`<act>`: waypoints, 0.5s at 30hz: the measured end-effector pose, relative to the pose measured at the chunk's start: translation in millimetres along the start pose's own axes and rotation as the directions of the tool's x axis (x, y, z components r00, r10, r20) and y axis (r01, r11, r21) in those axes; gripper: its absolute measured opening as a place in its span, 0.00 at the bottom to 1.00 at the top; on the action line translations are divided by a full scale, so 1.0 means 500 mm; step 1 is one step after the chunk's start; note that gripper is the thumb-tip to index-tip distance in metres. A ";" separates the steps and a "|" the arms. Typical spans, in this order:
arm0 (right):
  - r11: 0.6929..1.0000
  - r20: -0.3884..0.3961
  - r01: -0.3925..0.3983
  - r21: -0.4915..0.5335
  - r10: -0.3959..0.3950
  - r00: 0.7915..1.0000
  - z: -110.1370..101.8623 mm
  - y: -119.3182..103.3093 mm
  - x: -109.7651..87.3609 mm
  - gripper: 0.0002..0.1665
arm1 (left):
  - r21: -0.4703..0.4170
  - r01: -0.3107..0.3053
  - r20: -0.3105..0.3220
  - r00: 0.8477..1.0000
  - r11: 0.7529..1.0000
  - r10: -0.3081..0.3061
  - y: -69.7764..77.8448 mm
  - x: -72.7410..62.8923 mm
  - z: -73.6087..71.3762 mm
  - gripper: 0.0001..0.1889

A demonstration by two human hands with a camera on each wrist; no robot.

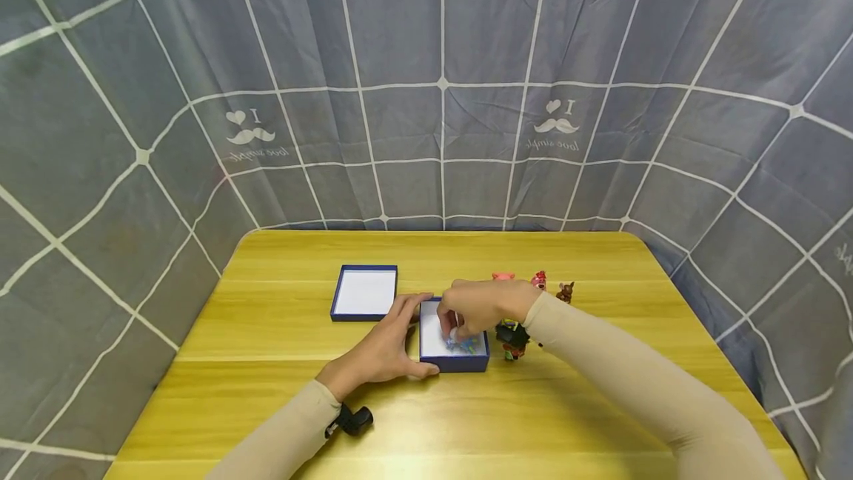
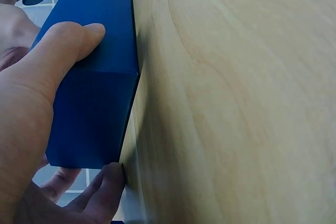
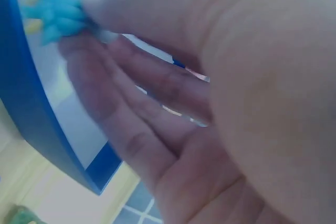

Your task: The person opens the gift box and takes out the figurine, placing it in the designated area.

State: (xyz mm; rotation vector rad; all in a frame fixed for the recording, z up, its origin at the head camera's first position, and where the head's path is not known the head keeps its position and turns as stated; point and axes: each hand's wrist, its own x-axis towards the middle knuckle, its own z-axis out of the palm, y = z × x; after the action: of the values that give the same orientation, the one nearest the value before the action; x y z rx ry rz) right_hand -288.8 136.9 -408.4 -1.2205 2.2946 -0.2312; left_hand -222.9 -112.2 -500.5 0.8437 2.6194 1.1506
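Note:
A dark blue box (image 1: pixel 455 364) with a white inside stands without its lid on the table. My left hand (image 1: pixel 383 350) grips it from the left, thumb on the front wall and fingers around the far side. In the left wrist view the thumb lies flat along the blue wall (image 2: pixel 94 114). Over the box's near half my right hand (image 1: pixel 483 304) reaches in and pinches a small light blue toy figure (image 3: pixel 60 11) between thumb and fingertips. The figure shows spiky blue parts and yellow bits; its other end is hidden by the fingers.
Left of the box lies its shallow lid (image 1: pixel 363 293), white side up. To the right, partly behind the right arm, stand several small toy figures, among them a red one (image 1: pixel 539 280), a brown one (image 1: pixel 566 292) and a black one (image 1: pixel 512 334). A grey checked curtain (image 1: pixel 400 124) surrounds the table.

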 end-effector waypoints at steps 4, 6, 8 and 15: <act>0.999 -0.074 0.039 0.015 -0.037 0.997 -0.002 0.006 -0.008 0.06 | 0.005 0.009 0.002 1.000 1.000 -0.009 0.000 0.001 -0.001 0.66; 0.999 -0.100 0.046 0.022 -0.044 0.994 0.000 0.009 -0.012 0.08 | 0.007 0.013 0.005 1.000 1.000 -0.013 0.000 0.001 -0.001 0.66; 0.998 -0.119 0.048 0.027 -0.044 0.992 0.002 0.011 -0.018 0.11 | 0.009 0.015 0.007 1.000 1.000 -0.015 -0.002 0.000 0.001 0.66; 0.997 -0.176 0.061 0.046 -0.052 0.983 0.009 0.019 -0.035 0.17 | 0.013 0.009 -0.001 1.000 1.000 -0.009 -0.003 0.002 0.003 0.66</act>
State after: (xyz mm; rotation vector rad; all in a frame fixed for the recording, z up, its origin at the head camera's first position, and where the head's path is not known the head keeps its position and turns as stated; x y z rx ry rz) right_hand -285.6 157.0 -409.6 -1.2859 2.3874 -0.4305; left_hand -224.0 -111.3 -502.5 0.8337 2.6321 1.1330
